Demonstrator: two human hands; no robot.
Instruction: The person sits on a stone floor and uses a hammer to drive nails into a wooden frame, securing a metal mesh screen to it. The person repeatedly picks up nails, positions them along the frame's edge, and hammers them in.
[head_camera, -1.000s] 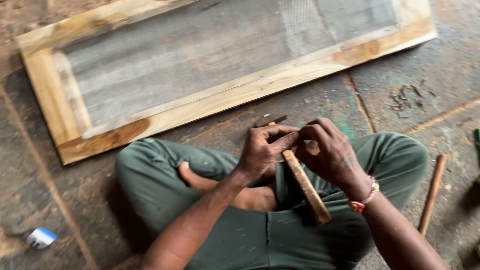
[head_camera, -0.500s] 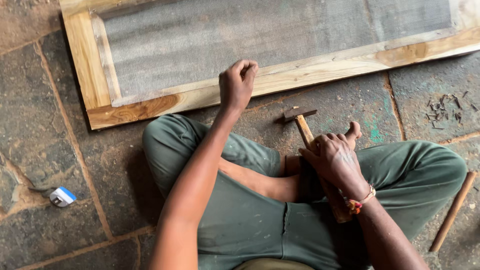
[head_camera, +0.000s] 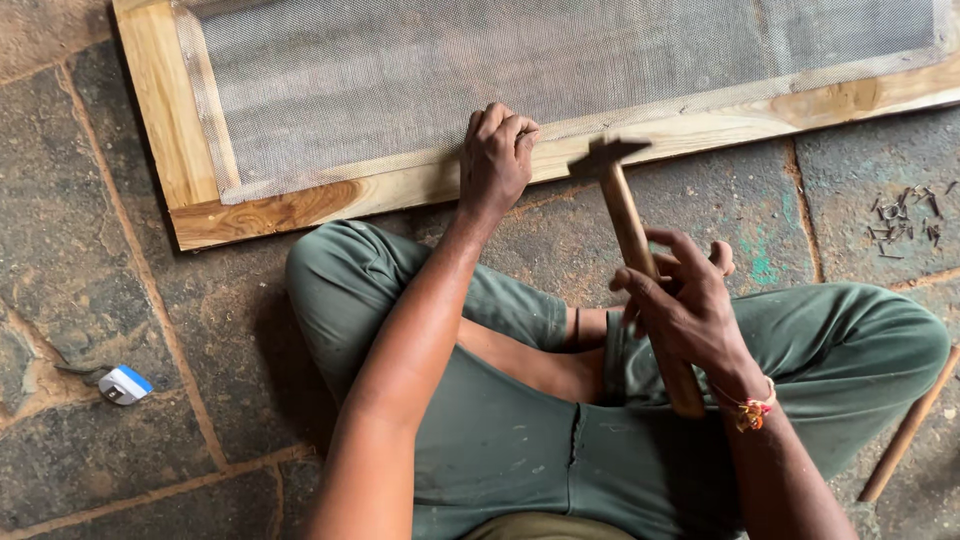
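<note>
I sit cross-legged on a stone floor in green trousers. My left hand (head_camera: 496, 155) is curled on the near rail of a wooden frame (head_camera: 300, 207) covered with grey wire mesh (head_camera: 520, 70), fingertips pinched together at the mesh edge; whatever they pinch is too small to see. My right hand (head_camera: 685, 305) grips the wooden handle of a hammer (head_camera: 628, 215), whose dark metal head is raised just right of the left hand, above the floor beside the frame.
A scatter of small nails (head_camera: 905, 215) lies on the floor at the right. A wooden stick (head_camera: 905, 430) lies by my right knee. A small blue-and-white tape measure (head_camera: 124, 384) sits on the floor at the left.
My left hand has settled onto the frame's near rail. My right hand has lifted the hammer from my lap, head now up beside the left hand. The view has shifted slightly.
</note>
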